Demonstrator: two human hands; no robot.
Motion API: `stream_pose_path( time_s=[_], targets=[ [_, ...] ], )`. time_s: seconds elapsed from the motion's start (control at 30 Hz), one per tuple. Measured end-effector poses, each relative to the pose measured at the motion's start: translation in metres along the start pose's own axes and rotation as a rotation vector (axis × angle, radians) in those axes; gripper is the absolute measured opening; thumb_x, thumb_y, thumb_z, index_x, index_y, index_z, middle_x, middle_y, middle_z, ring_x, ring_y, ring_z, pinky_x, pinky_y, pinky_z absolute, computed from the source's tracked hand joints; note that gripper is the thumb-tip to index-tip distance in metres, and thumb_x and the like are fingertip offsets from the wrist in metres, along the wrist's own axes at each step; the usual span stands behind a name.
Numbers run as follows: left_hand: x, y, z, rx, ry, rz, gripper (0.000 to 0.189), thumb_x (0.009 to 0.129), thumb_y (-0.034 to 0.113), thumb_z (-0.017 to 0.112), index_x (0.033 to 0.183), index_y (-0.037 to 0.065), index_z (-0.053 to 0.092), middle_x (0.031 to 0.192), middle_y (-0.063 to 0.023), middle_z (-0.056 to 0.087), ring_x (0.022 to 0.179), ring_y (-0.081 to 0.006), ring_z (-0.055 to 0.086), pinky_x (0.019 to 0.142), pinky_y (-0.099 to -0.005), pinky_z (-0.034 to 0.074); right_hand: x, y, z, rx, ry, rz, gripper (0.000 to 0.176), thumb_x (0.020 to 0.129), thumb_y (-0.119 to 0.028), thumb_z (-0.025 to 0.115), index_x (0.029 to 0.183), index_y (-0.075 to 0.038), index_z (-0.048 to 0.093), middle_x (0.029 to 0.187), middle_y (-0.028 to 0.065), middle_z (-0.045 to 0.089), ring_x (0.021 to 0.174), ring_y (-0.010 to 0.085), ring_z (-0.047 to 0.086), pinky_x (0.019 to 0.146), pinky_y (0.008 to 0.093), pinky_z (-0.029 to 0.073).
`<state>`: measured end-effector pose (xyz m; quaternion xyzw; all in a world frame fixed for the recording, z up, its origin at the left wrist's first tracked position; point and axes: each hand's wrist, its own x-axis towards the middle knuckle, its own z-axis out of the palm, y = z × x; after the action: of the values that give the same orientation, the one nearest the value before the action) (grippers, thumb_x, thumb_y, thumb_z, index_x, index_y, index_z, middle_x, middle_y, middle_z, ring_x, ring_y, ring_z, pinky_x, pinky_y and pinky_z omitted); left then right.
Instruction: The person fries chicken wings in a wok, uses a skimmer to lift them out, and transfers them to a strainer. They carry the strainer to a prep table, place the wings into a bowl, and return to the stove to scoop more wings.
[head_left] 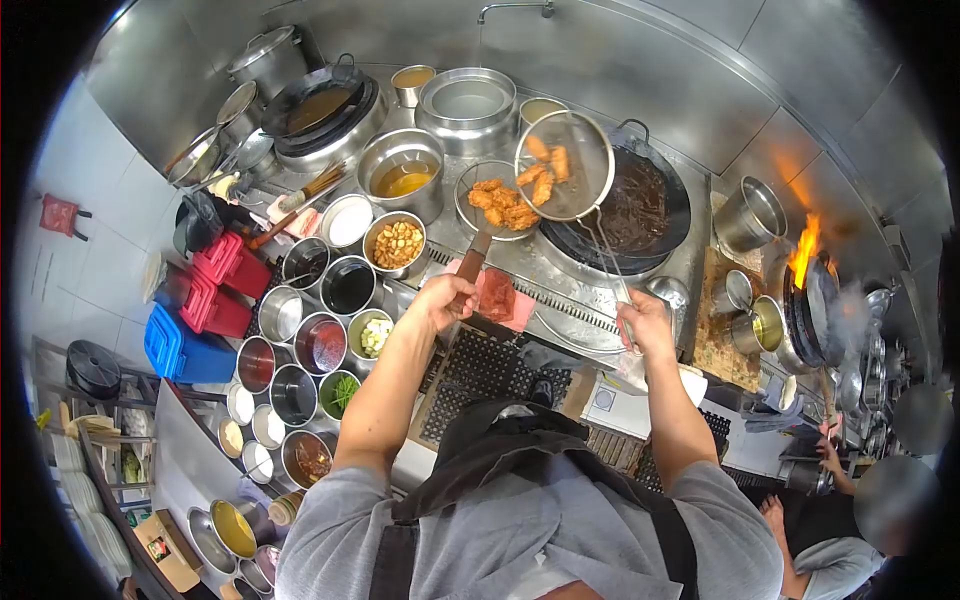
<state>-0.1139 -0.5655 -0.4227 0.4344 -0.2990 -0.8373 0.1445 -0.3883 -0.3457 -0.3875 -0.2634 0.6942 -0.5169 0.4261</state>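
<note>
My left hand (441, 303) is wrapped round the wooden handle of a strainer (475, 258), which holds a pile of browned fried pieces (502, 207). In my right hand (645, 322) is the long handle of a round mesh skimmer (592, 158). Its head is tilted beside the strainer and overlaps it in this view, with a few fried pieces (557, 164) against the mesh. Behind and right of the skimmer sits a black wok (672, 225) with dark liquid in it. A red cloth (496, 294) lies just right of my left hand.
A pot of yellowish oil (430, 145) and a bowl of browned cubes (397, 243) stand to the left, above several ingredient tins. Flames (806, 250) rise at another wok on the right. A co-worker (825, 530) is at lower right. A ladle (668, 291) rests near my right hand.
</note>
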Motion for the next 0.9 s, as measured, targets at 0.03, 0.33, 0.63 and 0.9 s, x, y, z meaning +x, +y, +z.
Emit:
stream_pose_path(
  time_s=[0.03,0.33,0.63,0.9],
  targets=[
    [0.000,0.005,0.004,-0.054,0.012,-0.003,0.008,0.076,-0.001,0.057,0.083,-0.002,0.052,0.069,-0.0130,0.056,0.054,-0.0165,0.051,0.046,-0.0263,0.040,0.001,-0.003,0.010,-0.104,0.023,-0.013,0.034,0.084,-0.005,0.053,0.117,-0.001,0.056,0.055,0.0053,0.054,0.035,0.0145,0.046,0.032,0.0279,0.034],
    [-0.018,0.001,-0.031,-0.073,-0.047,-0.059,0.006,0.077,0.000,0.056,0.079,-0.004,0.053,0.071,-0.0129,0.057,0.052,-0.0127,0.049,0.044,-0.0226,0.038,0.036,0.009,0.049,-0.900,0.275,-0.479,0.040,0.079,-0.010,0.051,0.118,-0.011,0.058,0.079,0.0219,0.063,0.075,0.0406,0.060,0.072,0.0481,0.048],
    [0.003,-0.019,-0.066,-0.069,-0.063,0.002,0.019,0.077,-0.002,0.057,0.095,-0.002,0.050,0.071,-0.0124,0.055,0.050,-0.0139,0.048,0.041,-0.0247,0.037,0.040,0.001,0.036,-1.021,0.197,-0.491,0.040,0.076,-0.006,0.053,0.115,-0.011,0.060,0.083,0.0232,0.062,0.078,0.0402,0.060,0.074,0.0481,0.048],
    [0.058,-0.036,-0.103,0.006,-0.060,-0.023,0.023,0.078,0.001,0.057,0.098,0.005,0.046,0.068,-0.0056,0.053,0.050,-0.0124,0.048,0.042,-0.0247,0.037,0.041,-0.009,-0.037,-0.650,0.492,-0.184,0.039,0.082,-0.012,0.054,0.121,-0.008,0.056,0.068,0.0184,0.061,0.059,0.0176,0.059,0.061,0.0329,0.047]
  ],
)
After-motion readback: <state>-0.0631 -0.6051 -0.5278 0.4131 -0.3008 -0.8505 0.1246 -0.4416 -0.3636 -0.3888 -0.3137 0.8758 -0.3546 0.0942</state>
